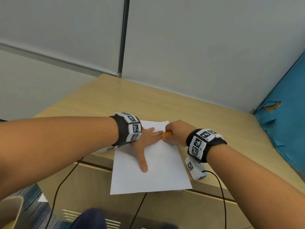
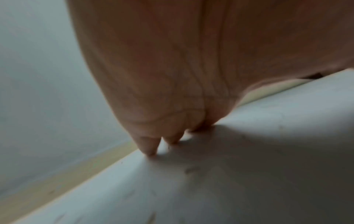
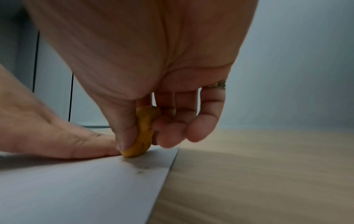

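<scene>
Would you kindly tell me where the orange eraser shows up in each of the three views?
Head: eraser at centre, pinched by the right hand.
Left wrist: not in it.
Right wrist: centre, its tip on the paper.
Shared landmark: the white paper.

One paper sheet (image 1: 158, 176), one orange lump (image 1: 166, 135), one wooden desk (image 1: 165, 103).

It looks like an office: pale wood desk (image 1: 132, 100), grey roller blind (image 1: 66, 30) with bead chain (image 1: 121, 47), blue partition (image 1: 287, 113)
</scene>
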A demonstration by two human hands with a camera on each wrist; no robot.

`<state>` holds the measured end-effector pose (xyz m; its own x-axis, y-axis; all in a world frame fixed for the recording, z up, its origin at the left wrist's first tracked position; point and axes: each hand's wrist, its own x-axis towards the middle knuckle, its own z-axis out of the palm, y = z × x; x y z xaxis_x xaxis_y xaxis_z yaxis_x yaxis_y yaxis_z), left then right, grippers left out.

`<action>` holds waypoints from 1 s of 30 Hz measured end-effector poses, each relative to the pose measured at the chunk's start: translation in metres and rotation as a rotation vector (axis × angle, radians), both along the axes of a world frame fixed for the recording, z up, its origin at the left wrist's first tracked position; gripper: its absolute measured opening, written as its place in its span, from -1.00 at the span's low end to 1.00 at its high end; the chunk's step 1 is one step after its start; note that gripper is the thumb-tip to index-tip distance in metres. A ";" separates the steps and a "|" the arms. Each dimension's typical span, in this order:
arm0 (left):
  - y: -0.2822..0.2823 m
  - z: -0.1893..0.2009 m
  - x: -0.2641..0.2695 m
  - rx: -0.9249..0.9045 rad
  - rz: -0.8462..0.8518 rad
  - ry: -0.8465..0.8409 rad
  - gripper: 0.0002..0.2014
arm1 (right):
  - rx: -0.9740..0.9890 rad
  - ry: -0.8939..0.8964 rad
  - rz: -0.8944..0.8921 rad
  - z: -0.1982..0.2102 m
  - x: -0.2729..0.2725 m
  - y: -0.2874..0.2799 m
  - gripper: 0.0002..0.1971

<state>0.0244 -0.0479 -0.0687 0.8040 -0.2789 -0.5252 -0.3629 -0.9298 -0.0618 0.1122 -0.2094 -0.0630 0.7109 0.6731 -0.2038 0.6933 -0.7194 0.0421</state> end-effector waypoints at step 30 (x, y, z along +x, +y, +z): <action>0.028 -0.031 0.075 -0.033 0.067 -0.027 0.39 | 0.116 0.123 0.123 -0.008 -0.022 0.009 -0.71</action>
<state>0.0990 -0.0196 -0.0998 0.8353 -0.2412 -0.4940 -0.2987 -0.9535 -0.0395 0.0905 -0.1999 -0.0705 0.5967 0.7772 -0.1996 0.7708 -0.6243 -0.1267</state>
